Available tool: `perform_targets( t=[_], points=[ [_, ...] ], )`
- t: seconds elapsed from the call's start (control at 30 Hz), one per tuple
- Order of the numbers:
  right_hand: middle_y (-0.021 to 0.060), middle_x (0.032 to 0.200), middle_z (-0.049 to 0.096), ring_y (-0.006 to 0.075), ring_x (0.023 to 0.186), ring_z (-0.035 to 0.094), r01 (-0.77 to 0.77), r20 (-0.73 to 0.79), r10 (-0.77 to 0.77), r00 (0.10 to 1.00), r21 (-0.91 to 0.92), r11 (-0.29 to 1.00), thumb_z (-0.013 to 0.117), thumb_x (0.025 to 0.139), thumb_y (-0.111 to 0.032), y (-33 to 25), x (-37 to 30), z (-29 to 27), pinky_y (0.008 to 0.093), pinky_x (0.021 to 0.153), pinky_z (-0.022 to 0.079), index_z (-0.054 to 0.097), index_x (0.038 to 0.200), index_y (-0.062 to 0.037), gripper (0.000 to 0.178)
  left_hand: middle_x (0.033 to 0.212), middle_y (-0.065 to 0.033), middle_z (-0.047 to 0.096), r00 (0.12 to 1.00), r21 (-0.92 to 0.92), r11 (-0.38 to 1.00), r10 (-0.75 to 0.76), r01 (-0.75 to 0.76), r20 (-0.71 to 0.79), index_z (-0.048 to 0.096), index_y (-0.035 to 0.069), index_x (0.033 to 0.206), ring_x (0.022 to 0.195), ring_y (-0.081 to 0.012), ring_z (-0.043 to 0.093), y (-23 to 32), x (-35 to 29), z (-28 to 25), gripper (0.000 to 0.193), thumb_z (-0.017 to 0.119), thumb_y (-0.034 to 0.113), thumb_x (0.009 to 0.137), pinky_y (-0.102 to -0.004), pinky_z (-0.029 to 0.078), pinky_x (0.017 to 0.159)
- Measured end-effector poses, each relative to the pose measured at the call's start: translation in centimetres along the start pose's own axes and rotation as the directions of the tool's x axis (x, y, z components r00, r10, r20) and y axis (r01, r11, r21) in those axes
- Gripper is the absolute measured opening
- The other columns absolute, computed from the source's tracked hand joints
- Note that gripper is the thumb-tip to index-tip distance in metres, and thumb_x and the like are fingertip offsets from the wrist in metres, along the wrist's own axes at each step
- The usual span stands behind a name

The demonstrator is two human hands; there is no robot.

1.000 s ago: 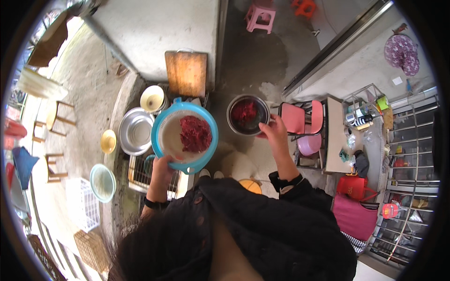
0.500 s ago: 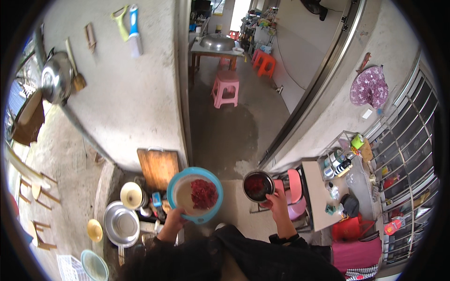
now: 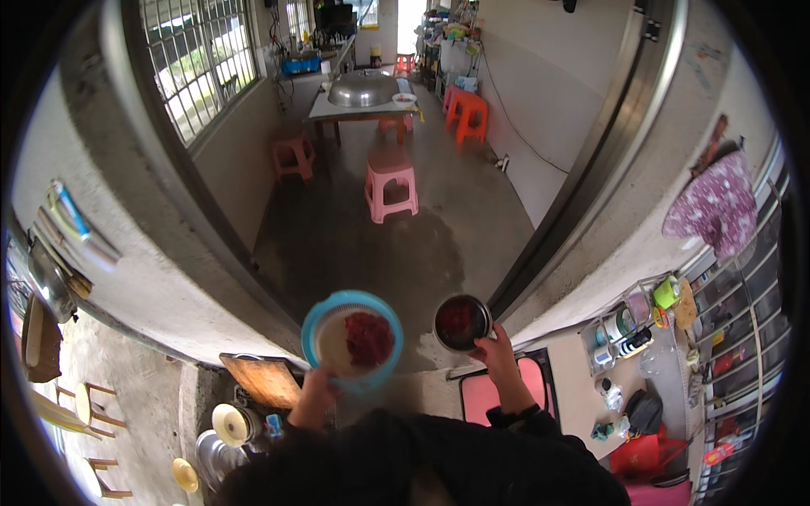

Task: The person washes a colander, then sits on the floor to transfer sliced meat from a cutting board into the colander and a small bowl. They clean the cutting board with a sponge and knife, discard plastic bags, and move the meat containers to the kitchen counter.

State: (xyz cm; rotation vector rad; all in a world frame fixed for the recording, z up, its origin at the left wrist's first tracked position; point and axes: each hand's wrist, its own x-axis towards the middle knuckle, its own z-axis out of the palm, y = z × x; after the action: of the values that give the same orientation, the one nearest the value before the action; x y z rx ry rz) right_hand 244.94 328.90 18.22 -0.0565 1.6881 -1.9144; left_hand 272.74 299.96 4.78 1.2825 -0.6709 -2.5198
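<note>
My left hand [image 3: 315, 398] grips the near rim of a round blue plastic basket [image 3: 311, 331], which has a pale inside. A heap of dark red, wet-looking pieces [image 3: 369, 339], like raw meat, lies in its right half. In my right hand [image 3: 498, 354] is a small round metal bowl [image 3: 479, 337], held by its right rim, with dark red contents [image 3: 456, 320] that I cannot make out exactly. Both vessels are held apart, side by side, above the floor at the doorway.
Door frames [image 3: 582, 202] flank me. Ahead stand a pink stool [image 3: 391, 185], a table [image 3: 325, 108] with a large metal dome cover [image 3: 363, 88], and orange stools [image 3: 467, 116]. A wooden cutting board [image 3: 261, 382] leans low at left. A cluttered side table [image 3: 574, 379] is at right.
I have moved forward into the doorway, carrying both vessels; more of the room ahead shows. The cutting board and the pans at left have slipped back toward the lower edge.
</note>
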Motion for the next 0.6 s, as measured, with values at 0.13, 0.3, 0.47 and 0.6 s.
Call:
perform_targets(
  t=[0.13,0.3,0.47,0.6],
  points=[
    [0.0141,0.107,0.059,0.0244,0.082,0.066,-0.011,-0.064,0.015,0.998,0.064,0.998,0.057,0.082,0.002,-1.7,9.8,1.4,0.038,0.068,0.06,0.026,0.144,0.0021,0.069,0.078,-0.0101,0.062,0.989,0.063,0.989,0.136,-0.133,-0.05,0.062,0.001,0.088,0.061,-0.0261,0.062,5.6,4.5,7.4,0.011,0.061,0.005,0.077,-0.0365,0.054,0.053],
    [0.0147,0.103,0.06,0.0241,0.078,0.066,-0.022,-0.028,0.029,0.999,0.215,0.976,0.056,0.084,0.0,-4.8,21.7,3.5,0.0386,0.07,0.06,0.034,0.136,0.0008,0.057,0.092,-0.0128,0.065,0.875,0.541,0.688,0.398,-0.484,0.276,0.061,-0.002,0.1,0.08,-0.0263,0.067,12.5,12.5,15.0,0.023,0.058,0.002,0.077,-0.0378,0.056,0.065],
    [0.0131,0.102,0.061,0.0249,0.08,0.066,-0.047,-0.026,0.05,0.998,0.111,0.993,0.055,0.085,0.0,-12.5,32.6,8.0,0.0377,0.069,0.06,0.042,0.122,-0.0021,0.039,0.093,-0.0148,0.064,0.987,0.054,0.986,0.155,-0.157,0.042,0.052,-0.001,0.113,0.081,-0.0282,0.066,19.3,22.0,25.6,0.04,0.055,-0.004,0.073,-0.0399,0.057,0.068],
    [0.0115,0.104,0.063,0.0242,0.082,0.067,0.04,-0.054,-0.034,0.998,0.124,0.991,0.052,0.087,0.0,-17.1,39.5,10.4,0.0367,0.072,0.059,0.046,0.119,-0.0048,0.033,0.096,-0.0151,0.063,0.993,0.103,0.988,0.111,-0.114,0.034,0.05,-0.001,0.114,0.081,-0.0285,0.066,24.3,27.0,32.3,0.042,0.055,-0.005,0.072,-0.0402,0.057,0.068]
  ],
)
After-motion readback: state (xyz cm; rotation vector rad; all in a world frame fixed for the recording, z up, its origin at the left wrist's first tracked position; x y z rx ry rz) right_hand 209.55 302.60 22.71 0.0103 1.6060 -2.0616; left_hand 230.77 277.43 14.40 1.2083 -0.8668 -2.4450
